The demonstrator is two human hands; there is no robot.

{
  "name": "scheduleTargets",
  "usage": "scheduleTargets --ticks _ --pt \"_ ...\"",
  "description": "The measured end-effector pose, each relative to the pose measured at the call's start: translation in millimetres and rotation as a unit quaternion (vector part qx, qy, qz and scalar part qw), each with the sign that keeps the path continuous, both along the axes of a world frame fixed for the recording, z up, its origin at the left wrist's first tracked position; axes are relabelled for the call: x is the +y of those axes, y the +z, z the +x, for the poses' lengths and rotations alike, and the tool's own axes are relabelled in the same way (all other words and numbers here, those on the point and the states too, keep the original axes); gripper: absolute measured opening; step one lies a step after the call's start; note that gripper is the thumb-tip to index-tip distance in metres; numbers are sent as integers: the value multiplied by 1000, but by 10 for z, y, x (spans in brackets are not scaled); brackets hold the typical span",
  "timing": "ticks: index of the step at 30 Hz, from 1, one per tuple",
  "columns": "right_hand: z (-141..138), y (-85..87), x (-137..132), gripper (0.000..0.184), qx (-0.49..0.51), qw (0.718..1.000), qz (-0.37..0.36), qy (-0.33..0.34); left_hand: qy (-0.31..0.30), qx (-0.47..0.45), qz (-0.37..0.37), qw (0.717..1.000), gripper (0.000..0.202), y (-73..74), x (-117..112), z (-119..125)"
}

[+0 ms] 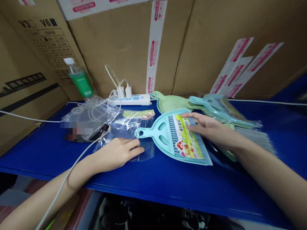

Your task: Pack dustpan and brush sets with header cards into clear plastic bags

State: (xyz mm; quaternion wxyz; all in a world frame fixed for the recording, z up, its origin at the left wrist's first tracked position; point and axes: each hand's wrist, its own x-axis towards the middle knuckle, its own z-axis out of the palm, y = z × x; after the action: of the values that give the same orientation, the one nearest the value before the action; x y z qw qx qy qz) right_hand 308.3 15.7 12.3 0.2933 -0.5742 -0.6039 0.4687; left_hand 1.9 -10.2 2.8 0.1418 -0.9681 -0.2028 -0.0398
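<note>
- Left hand (121, 150) curved over the clear bag (120, 127); its grip was hidden.
- Right hand (212, 127) lay on the label (190, 140); clamping couldn't be told.
- Dustpan set (165, 131) lay between them; light pressure probably suited it.

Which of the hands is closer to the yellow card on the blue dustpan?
The right hand: its fingertips are at the card's edge. The left hand is farther off, by the blue handle.

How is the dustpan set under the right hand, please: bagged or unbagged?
Unbagged: no film shows over the dustpan set; a clear bag lies alongside.
</note>
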Motion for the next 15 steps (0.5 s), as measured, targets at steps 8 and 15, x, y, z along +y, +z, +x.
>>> scheduleTargets --ticks 8,15 --pt "-17 -36 -29 68 64 998 -7 10 -1 -55 47 997 28 9 -32 -13" --pt "-97 -41 -80 71 106 994 15 24 5 -70 26 997 32 -47 -1 -31"
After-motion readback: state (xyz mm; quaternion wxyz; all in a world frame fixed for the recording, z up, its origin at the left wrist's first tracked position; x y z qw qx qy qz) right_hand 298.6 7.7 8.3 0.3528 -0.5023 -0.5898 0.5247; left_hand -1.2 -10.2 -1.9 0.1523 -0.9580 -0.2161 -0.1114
